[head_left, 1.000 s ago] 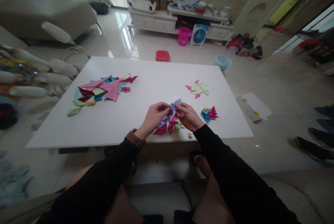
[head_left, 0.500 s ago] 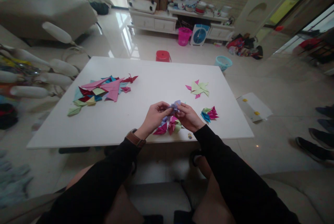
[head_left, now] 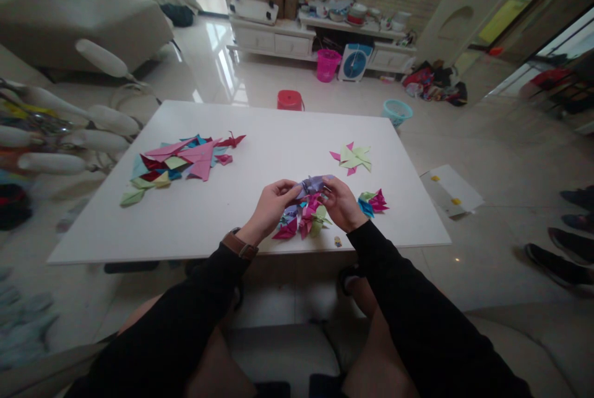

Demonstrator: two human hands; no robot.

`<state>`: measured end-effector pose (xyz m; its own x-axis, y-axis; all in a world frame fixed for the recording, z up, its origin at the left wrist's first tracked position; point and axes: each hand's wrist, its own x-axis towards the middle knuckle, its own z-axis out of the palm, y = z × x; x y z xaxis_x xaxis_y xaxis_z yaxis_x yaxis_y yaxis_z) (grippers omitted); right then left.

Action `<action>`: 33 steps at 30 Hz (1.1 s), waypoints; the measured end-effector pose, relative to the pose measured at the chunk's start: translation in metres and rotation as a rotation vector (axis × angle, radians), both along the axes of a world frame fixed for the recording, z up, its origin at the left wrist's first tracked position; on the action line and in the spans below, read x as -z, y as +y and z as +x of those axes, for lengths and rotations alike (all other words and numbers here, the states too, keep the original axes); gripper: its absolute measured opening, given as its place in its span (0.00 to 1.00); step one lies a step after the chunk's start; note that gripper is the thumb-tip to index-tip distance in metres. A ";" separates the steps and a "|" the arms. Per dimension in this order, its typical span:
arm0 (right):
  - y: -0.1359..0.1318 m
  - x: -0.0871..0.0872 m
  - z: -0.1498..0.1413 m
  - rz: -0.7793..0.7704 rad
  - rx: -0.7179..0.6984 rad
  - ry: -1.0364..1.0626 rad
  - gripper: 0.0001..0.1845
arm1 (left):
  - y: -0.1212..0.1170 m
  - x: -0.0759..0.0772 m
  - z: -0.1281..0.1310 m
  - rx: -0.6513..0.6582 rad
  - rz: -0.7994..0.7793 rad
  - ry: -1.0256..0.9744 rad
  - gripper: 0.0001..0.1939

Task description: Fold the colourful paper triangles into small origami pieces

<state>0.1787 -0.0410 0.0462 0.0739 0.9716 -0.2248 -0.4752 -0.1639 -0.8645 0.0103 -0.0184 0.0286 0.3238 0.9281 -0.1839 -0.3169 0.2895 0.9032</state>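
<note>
At the far left, the floor and the clutter on it are partly hidden by rounded white tubes (head_left: 104,59), beyond which a grey sofa (head_left: 88,23) is seen. On the left half of a white table (head_left: 278,144), folded papers in pink, red, blue, green and yellow are gathered in a loose heap (head_left: 197,156), edged on its right by a red paper bird (head_left: 234,140).

Near the middle of the front edge, a purple paper (head_left: 313,186) is held up above the table between two hands. Its left end is pinched between thumb and fingers of the left hand (head_left: 269,207), above a brown-strapped watch (head_left: 240,245). Directly below, a pile (head_left: 306,223) of magenta, purple and green folded papers is partly covered by the hands and the held paper. Past the far edge, a red bucket (head_left: 289,99) is partly cut off by the tabletop.

The purple paper's right end is pinched by the right hand (head_left: 344,203). Just in front of that wrist, a small sticker (head_left: 338,241) is seen. Farther back, a green-and-pink paper shape (head_left: 355,158) is laid flat; nearer, a small cluster (head_left: 374,202) of blue, green and magenta papers is set just beside the right hand. Beyond the table's right side, a blue basket (head_left: 397,111), a white panel (head_left: 451,189) and dark shoes (head_left: 559,262) are spread across the floor.
</note>
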 end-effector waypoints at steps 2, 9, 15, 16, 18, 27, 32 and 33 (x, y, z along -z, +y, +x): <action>0.001 0.000 -0.001 0.000 -0.001 -0.013 0.14 | 0.000 -0.001 0.000 0.006 -0.029 -0.016 0.21; 0.001 -0.001 0.001 -0.032 0.023 0.037 0.14 | 0.005 -0.005 -0.005 -0.087 -0.130 -0.138 0.15; -0.001 -0.001 0.003 -0.058 -0.070 0.109 0.13 | -0.001 -0.007 -0.002 0.115 -0.213 -0.171 0.16; -0.001 -0.001 0.002 -0.054 -0.082 0.110 0.13 | -0.002 -0.007 -0.001 0.139 -0.212 -0.180 0.17; -0.001 -0.001 0.001 -0.051 -0.097 0.108 0.14 | -0.004 -0.006 0.002 0.151 -0.194 -0.200 0.17; 0.001 -0.001 0.004 0.066 -0.057 -0.004 0.11 | -0.005 -0.007 0.003 0.161 -0.144 -0.253 0.16; 0.001 0.001 0.006 0.106 -0.042 -0.055 0.12 | -0.006 -0.008 0.003 0.168 -0.121 -0.260 0.16; 0.002 0.001 0.006 0.111 -0.039 -0.065 0.12 | -0.006 -0.009 0.003 0.172 -0.122 -0.261 0.16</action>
<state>0.1849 -0.0395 0.0455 0.0461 0.9927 -0.1113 -0.4130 -0.0825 -0.9070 0.0131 -0.0248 0.0374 0.5248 0.8319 -0.1806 -0.4697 0.4599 0.7536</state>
